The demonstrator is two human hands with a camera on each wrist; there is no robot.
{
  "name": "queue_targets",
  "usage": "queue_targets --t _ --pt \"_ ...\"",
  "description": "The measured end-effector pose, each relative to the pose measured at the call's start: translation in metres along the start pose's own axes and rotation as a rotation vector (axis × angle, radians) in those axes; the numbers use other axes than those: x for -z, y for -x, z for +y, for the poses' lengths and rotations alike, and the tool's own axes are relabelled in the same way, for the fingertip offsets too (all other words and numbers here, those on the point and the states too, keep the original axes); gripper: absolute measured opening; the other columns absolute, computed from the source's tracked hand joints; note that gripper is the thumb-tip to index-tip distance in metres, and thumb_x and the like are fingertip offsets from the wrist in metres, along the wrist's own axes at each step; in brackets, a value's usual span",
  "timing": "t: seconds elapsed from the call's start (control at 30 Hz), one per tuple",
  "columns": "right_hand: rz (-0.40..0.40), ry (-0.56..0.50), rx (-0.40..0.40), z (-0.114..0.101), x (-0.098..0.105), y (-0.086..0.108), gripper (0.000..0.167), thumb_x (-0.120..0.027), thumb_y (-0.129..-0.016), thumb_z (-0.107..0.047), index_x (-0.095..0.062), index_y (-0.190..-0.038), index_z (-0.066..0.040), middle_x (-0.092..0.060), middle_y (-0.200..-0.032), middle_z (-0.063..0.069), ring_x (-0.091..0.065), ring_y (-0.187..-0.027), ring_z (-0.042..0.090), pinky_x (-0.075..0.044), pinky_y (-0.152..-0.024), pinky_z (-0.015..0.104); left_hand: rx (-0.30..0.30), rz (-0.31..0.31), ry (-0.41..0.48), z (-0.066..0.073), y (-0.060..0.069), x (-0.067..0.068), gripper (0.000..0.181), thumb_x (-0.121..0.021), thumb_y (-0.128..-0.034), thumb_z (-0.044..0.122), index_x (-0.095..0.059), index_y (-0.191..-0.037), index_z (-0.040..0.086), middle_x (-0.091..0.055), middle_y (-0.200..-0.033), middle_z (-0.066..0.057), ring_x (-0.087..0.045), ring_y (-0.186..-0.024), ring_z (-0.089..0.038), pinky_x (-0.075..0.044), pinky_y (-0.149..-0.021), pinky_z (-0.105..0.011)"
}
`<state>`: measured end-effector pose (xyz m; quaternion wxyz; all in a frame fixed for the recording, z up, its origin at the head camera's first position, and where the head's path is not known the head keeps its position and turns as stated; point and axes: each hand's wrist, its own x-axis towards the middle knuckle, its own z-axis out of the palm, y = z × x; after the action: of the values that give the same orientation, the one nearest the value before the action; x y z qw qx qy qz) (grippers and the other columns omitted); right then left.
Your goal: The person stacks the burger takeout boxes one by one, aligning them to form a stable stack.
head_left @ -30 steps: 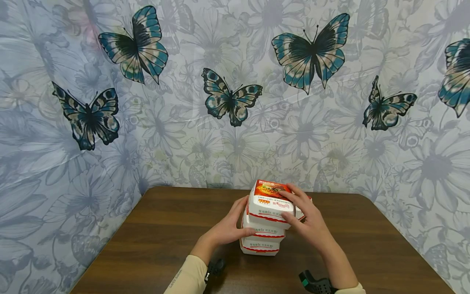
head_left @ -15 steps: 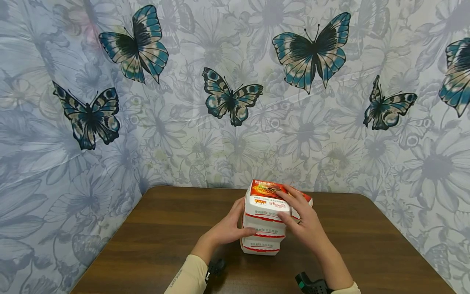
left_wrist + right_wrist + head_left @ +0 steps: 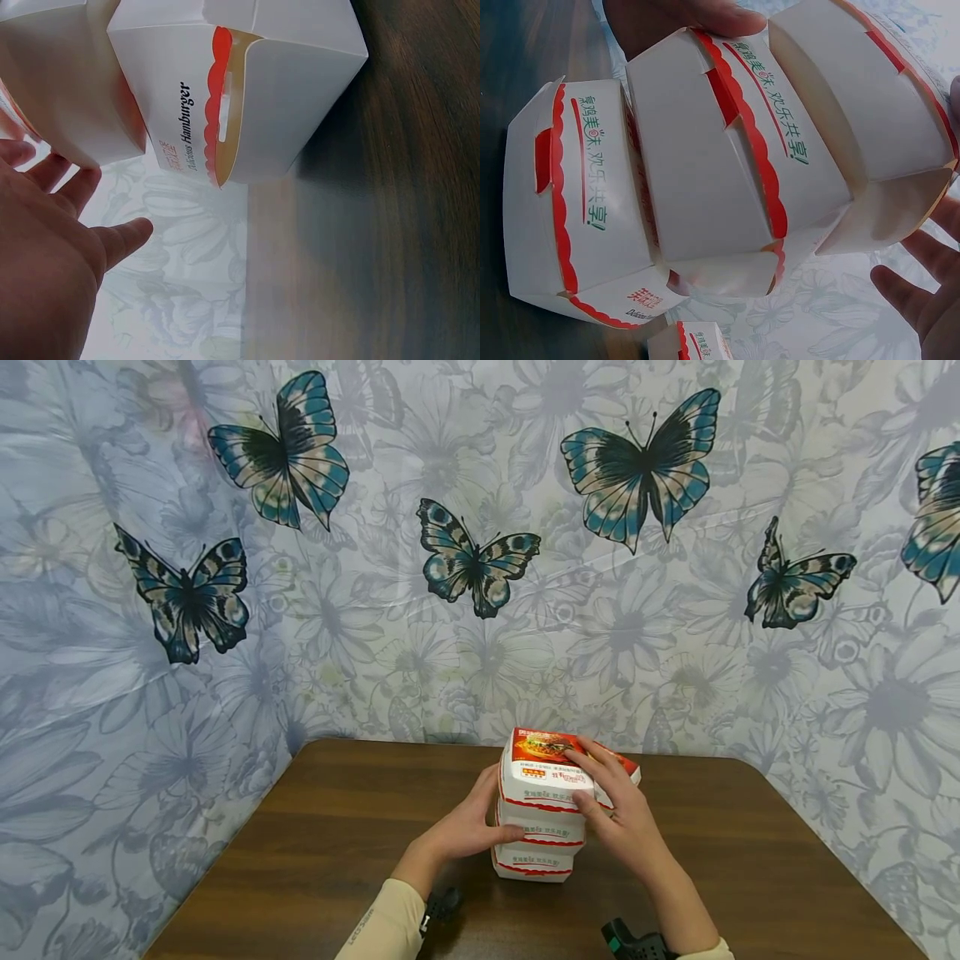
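Three white burger boxes with red scalloped edges stand stacked: the bottom box, the middle box and the top box, which has a burger picture on its lid. The top box leans a little. My left hand holds the middle box at its left side, thumb across the front; the left wrist view shows its fingertips touching that box. My right hand grips the top box, fingers over the lid and thumb on the front. Part of the lid lies hidden under these fingers.
Another burger box shows partly behind the stack at the right, and a small box appears farther off in the right wrist view. The brown wooden table meets a butterfly-patterned wall covering at the back.
Over the first half second the top burger box shifted slightly left with my right hand, uncovering more of the box behind. Since then little has moved. My left hand stays in place.
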<state>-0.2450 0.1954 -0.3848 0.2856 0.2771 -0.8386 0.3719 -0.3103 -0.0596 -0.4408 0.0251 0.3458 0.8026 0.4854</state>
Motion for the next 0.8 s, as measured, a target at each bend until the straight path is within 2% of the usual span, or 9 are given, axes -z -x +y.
queue_targets --t 0.3,0.57,0.8 --pt "-0.023 -0.023 0.010 -0.0016 0.0002 -0.0004 0.056 -0.066 -0.094 -0.010 -0.051 -0.147 -0.020 -0.039 -0.159 0.007 -0.032 -0.147 0.034 -0.034 -0.107 0.064 0.007 0.007 0.012 -0.0005 -0.0007 0.0000 0.099 -0.080 -0.0832 0.031 -0.013 -0.154 0.049 -0.017 -0.162 0.008 -0.024 -0.148 -0.020 -0.033 -0.114 -0.056" --pt "-0.023 -0.030 -0.018 -0.0032 -0.0005 -0.0003 0.059 -0.069 -0.092 -0.014 -0.050 -0.147 -0.023 -0.038 -0.160 0.004 -0.030 -0.148 0.032 -0.033 -0.107 0.066 0.019 0.002 0.018 0.0010 0.0006 0.0003 0.101 -0.079 -0.0837 0.036 -0.008 -0.155 0.050 -0.015 -0.163 0.006 -0.024 -0.148 -0.021 -0.033 -0.114 -0.057" --pt "-0.020 -0.035 -0.033 -0.0037 -0.0026 0.0002 0.061 -0.072 -0.091 -0.016 -0.050 -0.147 -0.023 -0.036 -0.161 0.004 -0.028 -0.149 0.031 -0.033 -0.107 0.067 0.031 0.000 0.041 0.0006 0.0017 -0.0001 0.106 -0.079 -0.0831 0.042 -0.001 -0.155 0.052 -0.012 -0.163 0.010 -0.024 -0.147 -0.018 -0.034 -0.114 -0.054"
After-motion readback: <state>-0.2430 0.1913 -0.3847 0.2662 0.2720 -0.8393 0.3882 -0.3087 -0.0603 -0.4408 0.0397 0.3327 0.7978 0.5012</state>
